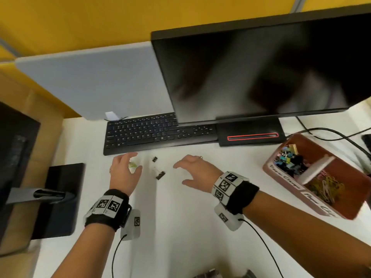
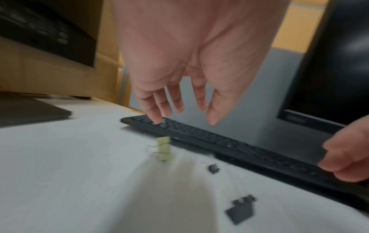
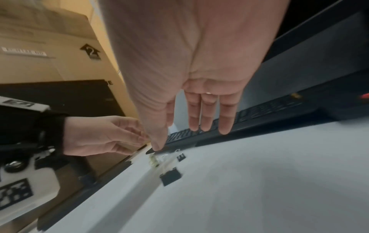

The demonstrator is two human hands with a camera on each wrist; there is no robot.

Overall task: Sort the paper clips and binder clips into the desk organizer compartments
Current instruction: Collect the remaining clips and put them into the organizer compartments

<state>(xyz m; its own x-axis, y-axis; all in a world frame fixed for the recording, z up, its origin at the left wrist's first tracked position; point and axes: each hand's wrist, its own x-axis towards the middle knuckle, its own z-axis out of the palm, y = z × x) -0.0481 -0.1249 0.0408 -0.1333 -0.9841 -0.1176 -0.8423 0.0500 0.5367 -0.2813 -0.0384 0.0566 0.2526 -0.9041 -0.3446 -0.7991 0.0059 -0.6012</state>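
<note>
desk (image 1: 180, 227) matt white | monitor (image 1: 261, 73) glossy blk | organizer (image 1: 281, 171) plastic

black binder clip (image 1: 160, 175); pale green clip (image 1: 133, 165)

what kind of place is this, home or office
Most likely an office workstation: a dark monitor over a black keyboard on a white desk, with a grey partition panel behind.

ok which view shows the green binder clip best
The left wrist view: the green binder clip lies unobstructed on the desk below the left hand. In the head view the hand partly covers it; the right wrist view shows a small blur.
</note>
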